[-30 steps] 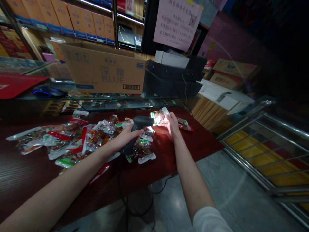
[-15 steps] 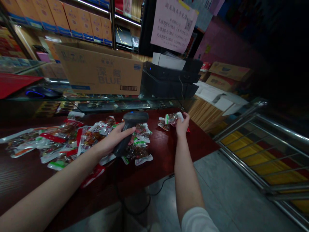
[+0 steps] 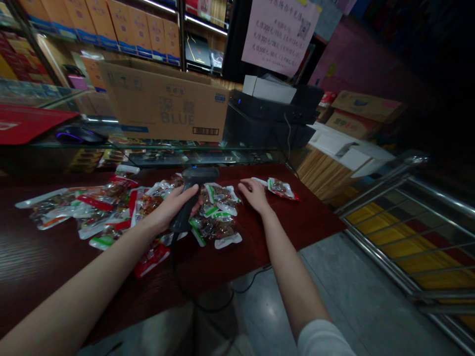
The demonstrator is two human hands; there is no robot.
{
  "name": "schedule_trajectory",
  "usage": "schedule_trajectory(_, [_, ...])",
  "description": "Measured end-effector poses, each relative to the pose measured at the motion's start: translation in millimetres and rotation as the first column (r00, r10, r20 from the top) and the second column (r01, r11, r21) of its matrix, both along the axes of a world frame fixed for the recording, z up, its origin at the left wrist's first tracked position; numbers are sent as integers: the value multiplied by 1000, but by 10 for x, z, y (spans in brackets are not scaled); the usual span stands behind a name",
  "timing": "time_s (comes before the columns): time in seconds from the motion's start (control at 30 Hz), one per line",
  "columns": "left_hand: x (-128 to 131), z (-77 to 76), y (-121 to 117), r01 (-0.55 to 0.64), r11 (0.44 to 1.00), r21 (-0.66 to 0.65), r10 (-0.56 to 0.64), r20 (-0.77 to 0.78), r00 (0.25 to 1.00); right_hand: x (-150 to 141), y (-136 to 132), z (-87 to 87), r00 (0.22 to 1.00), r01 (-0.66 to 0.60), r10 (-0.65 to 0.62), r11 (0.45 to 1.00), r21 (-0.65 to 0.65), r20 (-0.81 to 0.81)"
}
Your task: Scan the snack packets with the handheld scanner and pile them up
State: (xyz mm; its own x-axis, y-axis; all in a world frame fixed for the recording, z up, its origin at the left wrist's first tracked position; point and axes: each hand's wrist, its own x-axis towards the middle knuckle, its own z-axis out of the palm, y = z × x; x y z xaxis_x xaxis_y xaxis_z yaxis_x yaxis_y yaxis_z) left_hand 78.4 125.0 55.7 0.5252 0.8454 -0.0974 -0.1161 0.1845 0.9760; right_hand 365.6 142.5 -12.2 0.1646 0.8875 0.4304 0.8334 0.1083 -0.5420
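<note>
My left hand (image 3: pixel 176 205) is wrapped round the grip of a black barcode scanner (image 3: pixel 200 174), held above a heap of clear snack packets. Its cable hangs down in front of the table. Just right of the scanner lie packets with green and white edges (image 3: pixel 218 228). My right hand (image 3: pixel 256 194) is over the dark red table (image 3: pixel 297 222) beside these packets, its fingers bent and a little apart, with nothing seen in them. Beyond its knuckles lies a small group of packets (image 3: pixel 282 188), one partly hidden by the hand.
Left of the scanner the heap of packets (image 3: pixel 98 200) spreads across the table. Behind stands a glass counter with an open cardboard carton (image 3: pixel 166 109), a black printer-like machine (image 3: pixel 274 111) and a mouse (image 3: pixel 79 135). A metal railing (image 3: pixel 389 232) runs along the right.
My right hand put a lit packet down with the group at the right, let go, and came back left toward the heap. The scanner moved slightly left and its light on the packet is gone.
</note>
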Motion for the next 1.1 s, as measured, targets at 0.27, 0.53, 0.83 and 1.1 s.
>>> schedule_trajectory(0.27, [-5,-64,-25,-1,998,56,3,-25,1000,-197,75,-61,899,-168,133,985,-48,-418])
schedule_trajectory(0.53, [29,-43,-138,14,993,119,-5,-75,997,-110,-40,129,372,-207,208,969,138,-905])
schedule_trajectory(0.83, [53,-119,-177,58,991,121,-50,-71,996,-238,-113,225,344,-280,217,952,121,-914])
schedule_trajectory(1.1, [91,-167,-174,28,987,157,-18,-62,998,-293,-87,210,345,-336,247,933,127,-905])
